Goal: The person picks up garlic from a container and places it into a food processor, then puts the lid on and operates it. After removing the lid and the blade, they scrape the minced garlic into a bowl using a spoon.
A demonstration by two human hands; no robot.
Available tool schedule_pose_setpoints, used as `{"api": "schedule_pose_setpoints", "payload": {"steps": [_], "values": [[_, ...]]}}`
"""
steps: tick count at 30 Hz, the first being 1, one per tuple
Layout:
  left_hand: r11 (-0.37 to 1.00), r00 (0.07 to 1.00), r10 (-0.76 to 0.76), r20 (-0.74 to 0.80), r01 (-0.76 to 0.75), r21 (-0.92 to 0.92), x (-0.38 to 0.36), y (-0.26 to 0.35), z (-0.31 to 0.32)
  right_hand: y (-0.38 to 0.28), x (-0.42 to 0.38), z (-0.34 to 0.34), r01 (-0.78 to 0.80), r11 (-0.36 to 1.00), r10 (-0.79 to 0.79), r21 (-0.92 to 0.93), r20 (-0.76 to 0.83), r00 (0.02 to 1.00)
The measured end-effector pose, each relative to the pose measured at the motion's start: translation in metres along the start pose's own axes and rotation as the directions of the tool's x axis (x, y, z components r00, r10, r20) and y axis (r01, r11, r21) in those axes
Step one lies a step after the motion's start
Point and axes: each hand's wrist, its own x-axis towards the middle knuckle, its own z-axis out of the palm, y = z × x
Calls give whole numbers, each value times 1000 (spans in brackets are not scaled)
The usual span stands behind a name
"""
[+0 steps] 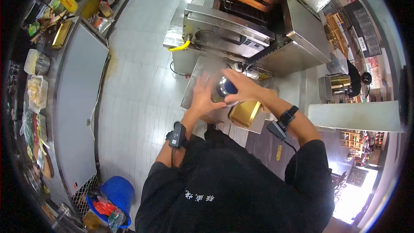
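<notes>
Both my hands are wrapped around a shiny metal can with a blue top (225,89), held over a small steel table (202,71). My left hand (205,95) grips its left side with fingers spread. Over the can's top and right side lies my right hand (243,87). A gold rectangular tray (244,113) sits just below my right wrist. Each wrist wears a black band with a small device.
A large steel oven-like machine (241,30) with wooden crates on top stands behind the table. A long steel counter (79,99) with food containers runs along the left. A blue bucket (115,194) of rubbish stands on the tiled floor at lower left.
</notes>
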Motion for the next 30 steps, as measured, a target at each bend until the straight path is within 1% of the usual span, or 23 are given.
{"api": "schedule_pose_setpoints", "payload": {"steps": [1,4,5,8,9,12,13,15,18,22,27,30], "values": [[999,998,40,-38,-40,8,1,0,1,15,-1,7,-31,985,34,167,-16,999],[998,1000,-2,6,1,55,8,4,10,42,-3,22,-81,971,91,223,-33,995],[1000,1000,-10,10,10,-18,11,4,10,30,-4,18,-67,961,84,268,-52,995],[984,997,55,-58,-64,-167,13,0,9,35,-8,30,-98,899,150,427,-89,985],[978,997,68,-47,-76,-197,15,6,4,20,-6,19,-65,898,116,435,-91,989],[990,997,52,-55,-59,-125,15,6,6,22,-8,23,-65,912,124,404,-123,985],[988,998,43,-39,-48,-144,16,7,6,30,-8,30,-79,921,140,381,-133,981],[983,1000,19,-9,-20,-182,17,12,1,26,-8,27,-60,922,123,382,-142,982],[992,999,27,-24,-30,-120,16,10,5,20,-9,24,-57,924,124,377,-155,980],[988,998,-42,-41,36,-153,14,3,14,27,-7,31,-39,927,120,372,-199,973],[985,998,-39,-40,31,-171,13,1,14,31,-5,34,-15,930,97,366,-208,973],[986,999,-48,-20,44,-164,14,7,11,29,-8,35,-38,923,133,384,-226,965]]}}
